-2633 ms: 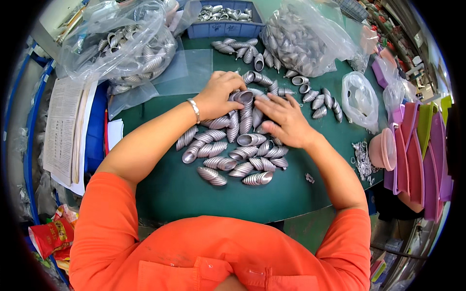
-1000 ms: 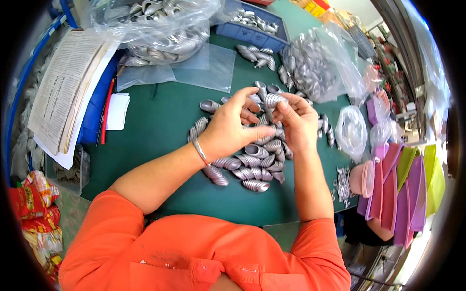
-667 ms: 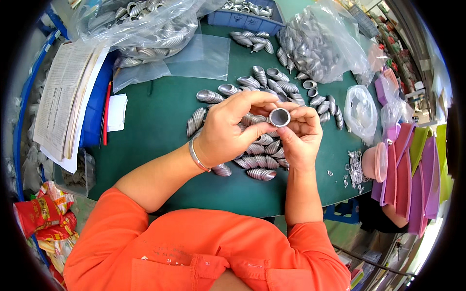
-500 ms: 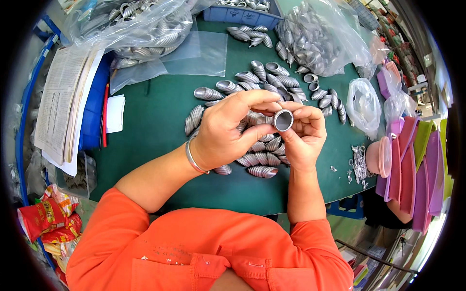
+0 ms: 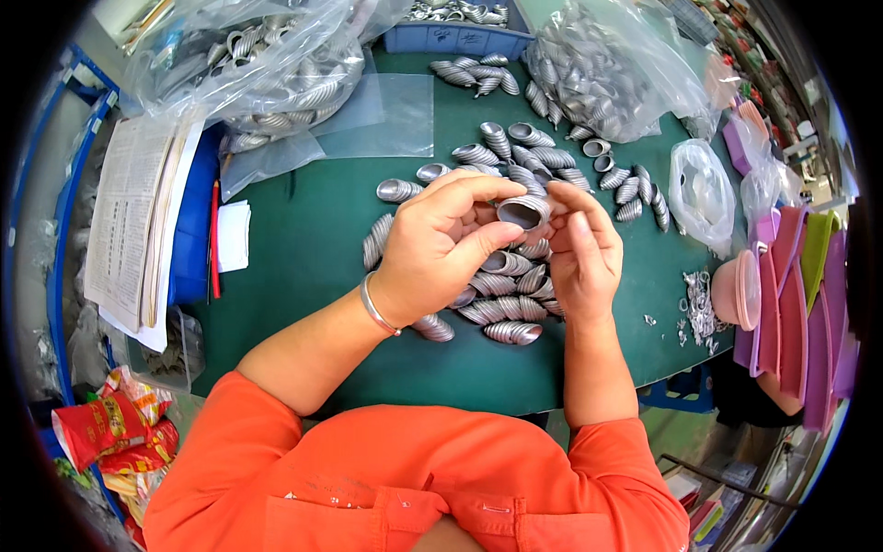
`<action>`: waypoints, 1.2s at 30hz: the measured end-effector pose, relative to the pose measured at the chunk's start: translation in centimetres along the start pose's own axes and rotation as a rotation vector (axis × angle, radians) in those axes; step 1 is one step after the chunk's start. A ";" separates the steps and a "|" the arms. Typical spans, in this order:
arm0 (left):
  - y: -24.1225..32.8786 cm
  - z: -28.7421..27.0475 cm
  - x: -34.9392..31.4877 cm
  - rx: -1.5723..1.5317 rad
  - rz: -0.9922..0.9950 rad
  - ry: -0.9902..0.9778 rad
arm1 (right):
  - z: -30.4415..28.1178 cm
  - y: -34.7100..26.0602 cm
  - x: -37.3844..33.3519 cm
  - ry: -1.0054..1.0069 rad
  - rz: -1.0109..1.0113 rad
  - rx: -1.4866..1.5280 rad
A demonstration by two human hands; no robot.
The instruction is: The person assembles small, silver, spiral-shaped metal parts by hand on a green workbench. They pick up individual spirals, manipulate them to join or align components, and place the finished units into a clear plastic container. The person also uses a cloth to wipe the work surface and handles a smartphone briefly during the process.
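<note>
In the middle of the frame, the left hand (image 5: 428, 241) has its thumb and fingers clamped on a grey tube (image 5: 526, 212); its mouth, round half a second ago, now looks oval. The right hand (image 5: 589, 258) has the thumb moved apart from the fingers; whether their tips touch the tube, I cannot tell. The tube is ribbed, metallic-looking. Paper sheets (image 5: 129, 225) stand at far left, similar tubes (image 5: 504, 309) lie at centre on the smooth green table (image 5: 276, 276), and pink and purple plastic pieces (image 5: 787, 304) are at far right.
</note>
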State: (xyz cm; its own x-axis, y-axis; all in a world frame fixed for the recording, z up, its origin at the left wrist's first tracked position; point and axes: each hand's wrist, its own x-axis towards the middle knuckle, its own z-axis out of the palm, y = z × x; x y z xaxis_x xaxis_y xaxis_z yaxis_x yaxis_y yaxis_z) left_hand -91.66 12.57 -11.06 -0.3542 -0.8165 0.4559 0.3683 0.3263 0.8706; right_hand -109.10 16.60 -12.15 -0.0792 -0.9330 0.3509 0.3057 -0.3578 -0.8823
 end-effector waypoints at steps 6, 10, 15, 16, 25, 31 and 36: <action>0.6 0.2 -0.2 -0.263 -0.192 -0.067 | 1.0 0.0 -0.5 0.084 -0.107 -0.050; 0.3 -0.2 -0.3 -0.250 -0.359 -0.014 | 0.1 0.4 -0.1 -0.005 -0.283 -0.220; -0.5 -1.0 -0.1 0.216 0.086 -0.100 | 1.0 0.0 -0.6 0.035 0.025 0.051; -0.4 -0.9 -0.2 0.225 0.094 -0.084 | 0.8 0.3 -0.7 -0.041 0.034 0.040; 0.1 -0.2 -0.1 0.343 0.260 -0.072 | 0.3 1.1 -0.3 -0.148 -0.145 0.154; 0.8 -0.6 0.3 0.550 0.504 -0.071 | 0.8 1.3 -0.7 -0.097 -0.241 -0.130; 4.9 -3.3 1.8 0.917 0.887 0.101 | 1.5 0.7 -0.6 0.049 -0.428 -0.579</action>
State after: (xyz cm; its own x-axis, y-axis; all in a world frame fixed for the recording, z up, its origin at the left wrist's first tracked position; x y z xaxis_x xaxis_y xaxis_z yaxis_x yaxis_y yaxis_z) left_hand -87.66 11.17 -6.59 -0.2111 -0.1713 0.9623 -0.2959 0.9495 0.1041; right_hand -107.42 17.02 -12.49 -0.1266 -0.7026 0.7003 -0.3126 -0.6417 -0.7003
